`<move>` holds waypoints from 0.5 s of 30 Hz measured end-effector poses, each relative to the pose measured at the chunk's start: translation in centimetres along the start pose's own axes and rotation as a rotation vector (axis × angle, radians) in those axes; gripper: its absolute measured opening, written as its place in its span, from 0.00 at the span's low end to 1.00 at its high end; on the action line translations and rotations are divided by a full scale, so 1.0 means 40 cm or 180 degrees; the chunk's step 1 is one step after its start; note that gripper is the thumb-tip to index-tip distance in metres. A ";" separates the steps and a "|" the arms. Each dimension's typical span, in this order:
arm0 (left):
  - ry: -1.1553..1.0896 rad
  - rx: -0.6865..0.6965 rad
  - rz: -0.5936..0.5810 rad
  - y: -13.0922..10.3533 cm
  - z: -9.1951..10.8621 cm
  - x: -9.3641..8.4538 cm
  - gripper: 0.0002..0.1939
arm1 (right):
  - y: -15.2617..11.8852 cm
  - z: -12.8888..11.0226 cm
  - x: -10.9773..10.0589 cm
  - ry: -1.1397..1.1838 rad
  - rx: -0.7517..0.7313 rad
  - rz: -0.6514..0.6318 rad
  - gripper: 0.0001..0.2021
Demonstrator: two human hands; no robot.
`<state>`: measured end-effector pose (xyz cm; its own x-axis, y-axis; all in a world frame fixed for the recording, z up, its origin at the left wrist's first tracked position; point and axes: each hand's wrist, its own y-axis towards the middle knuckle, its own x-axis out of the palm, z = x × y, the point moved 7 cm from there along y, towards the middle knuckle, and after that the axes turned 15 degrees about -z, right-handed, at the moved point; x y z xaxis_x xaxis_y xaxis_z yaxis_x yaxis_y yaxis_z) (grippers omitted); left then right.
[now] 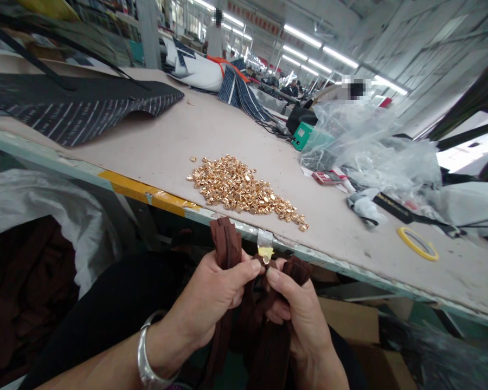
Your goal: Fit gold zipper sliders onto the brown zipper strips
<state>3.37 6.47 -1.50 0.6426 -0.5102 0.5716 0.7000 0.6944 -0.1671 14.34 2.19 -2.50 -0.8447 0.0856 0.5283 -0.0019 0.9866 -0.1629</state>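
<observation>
At the table's front edge, my left hand (217,287) pinches a brown zipper tape (226,244) that loops up over the fingers. Close beside it on the right, my right hand (299,303) is closed on another part of the brown tape. Between the thumbs is a small gold piece (265,260), right below a clear and yellow tab (265,244) at the table edge. Brown tape hangs down below both hands. A pile of small gold zipper sliders (244,187) lies on the table just beyond the hands.
On the table (146,135) are dark printed sheets (93,105) at left, a green box (302,135), plastic bags (370,141) and a yellow tape roll (417,244) at right. A white sack (61,197) with brown material stands lower left; people are farther back.
</observation>
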 end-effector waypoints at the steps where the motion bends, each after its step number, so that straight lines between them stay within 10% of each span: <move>1: 0.0011 0.0017 0.0013 0.000 0.000 0.000 0.12 | 0.001 -0.001 0.000 0.0000 -0.0024 0.0007 0.14; 15: 0.0484 0.0086 0.0130 0.010 0.010 0.000 0.13 | 0.014 -0.051 -0.013 -0.1008 -0.0168 0.0209 0.16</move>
<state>3.53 6.95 -1.23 0.7117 -0.5508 0.4361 0.6649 0.7285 -0.1650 15.87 2.99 -1.17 -0.9666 0.1101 0.2314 0.0789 0.9870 -0.1401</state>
